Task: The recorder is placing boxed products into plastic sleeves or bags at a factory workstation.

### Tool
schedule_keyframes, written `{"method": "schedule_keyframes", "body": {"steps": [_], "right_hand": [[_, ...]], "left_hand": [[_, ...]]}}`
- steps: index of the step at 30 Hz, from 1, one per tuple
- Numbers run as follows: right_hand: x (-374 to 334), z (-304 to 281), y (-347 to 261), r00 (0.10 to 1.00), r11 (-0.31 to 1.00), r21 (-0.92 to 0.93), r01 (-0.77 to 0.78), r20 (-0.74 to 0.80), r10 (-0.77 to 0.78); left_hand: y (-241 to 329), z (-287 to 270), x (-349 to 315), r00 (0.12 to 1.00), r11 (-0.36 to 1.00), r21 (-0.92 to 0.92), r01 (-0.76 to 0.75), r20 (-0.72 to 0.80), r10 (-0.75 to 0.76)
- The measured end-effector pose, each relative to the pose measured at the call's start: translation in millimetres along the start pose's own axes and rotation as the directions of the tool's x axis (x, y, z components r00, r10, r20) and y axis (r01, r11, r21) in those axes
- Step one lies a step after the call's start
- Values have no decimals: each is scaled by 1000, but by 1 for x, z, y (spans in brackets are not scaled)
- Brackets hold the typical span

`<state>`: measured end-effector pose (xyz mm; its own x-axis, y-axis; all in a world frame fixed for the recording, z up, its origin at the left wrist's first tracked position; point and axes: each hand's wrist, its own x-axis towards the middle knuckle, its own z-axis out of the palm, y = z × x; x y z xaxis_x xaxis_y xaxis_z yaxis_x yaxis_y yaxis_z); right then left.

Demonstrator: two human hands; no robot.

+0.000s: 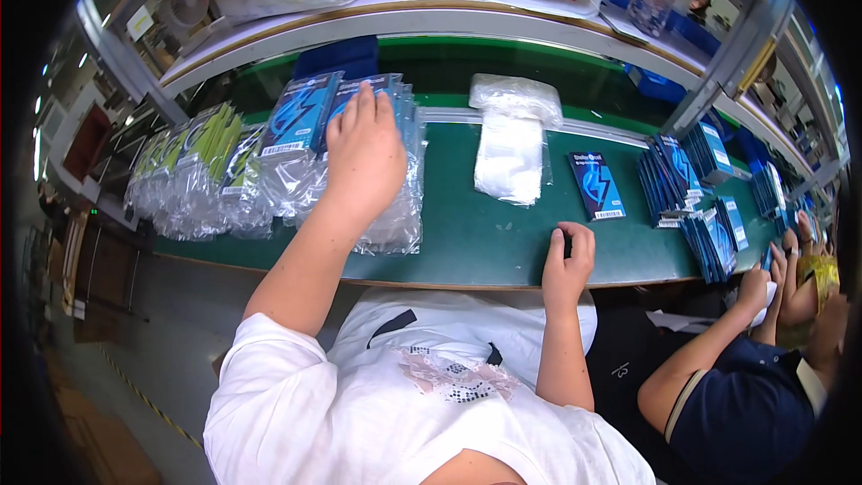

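Note:
My left hand [368, 148] lies with its fingers stretched out over a stack of blue flat packets in clear plastic bags [296, 117], at the left part of the green table. Its fingertips rest on the top packet there. My right hand [569, 262] is by the table's front edge with its fingers curled in. A dark spot shows between thumb and fingers, and I cannot make out whether it is a held thing or shadow. Beyond that hand, one unbagged dark blue packet [595, 185] lies face up. Left of it is a pile of clear empty plastic bags [510, 157].
Bagged green packets [202, 144] are heaped at the far left. Several stacks of blue packets [669, 175] stand to the right, near a co-worker's hands [756, 292]. A metal-framed shelf [431, 5] with plastic-wrapped bundles spans above the table's back.

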<state>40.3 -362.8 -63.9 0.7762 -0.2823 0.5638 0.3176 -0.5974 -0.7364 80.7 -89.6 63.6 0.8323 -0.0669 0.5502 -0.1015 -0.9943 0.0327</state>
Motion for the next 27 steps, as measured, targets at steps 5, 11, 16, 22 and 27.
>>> {"method": "schedule_keyframes", "body": {"steps": [5,11,16,22,27], "right_hand": [[-1,-2,2,1000,999,-51,12,23,-11],[7,0,1,997,998,-5,67,-50,-67],[64,-4,16,970,947,-267,179,-115,-216],[109,10,73,999,769,-639,23,42,5],[97,2,56,990,838,-546,-24,101,94]], "left_hand": [[1,7,-2,999,999,-46,16,-36,-18],[25,-23,-26,918,807,-465,-363,-327,224],[65,26,-50,867,576,-700,-422,-126,482],[86,115,-29,933,784,-514,-348,-104,346],[81,133,-18,937,822,-489,-290,28,347]]}}
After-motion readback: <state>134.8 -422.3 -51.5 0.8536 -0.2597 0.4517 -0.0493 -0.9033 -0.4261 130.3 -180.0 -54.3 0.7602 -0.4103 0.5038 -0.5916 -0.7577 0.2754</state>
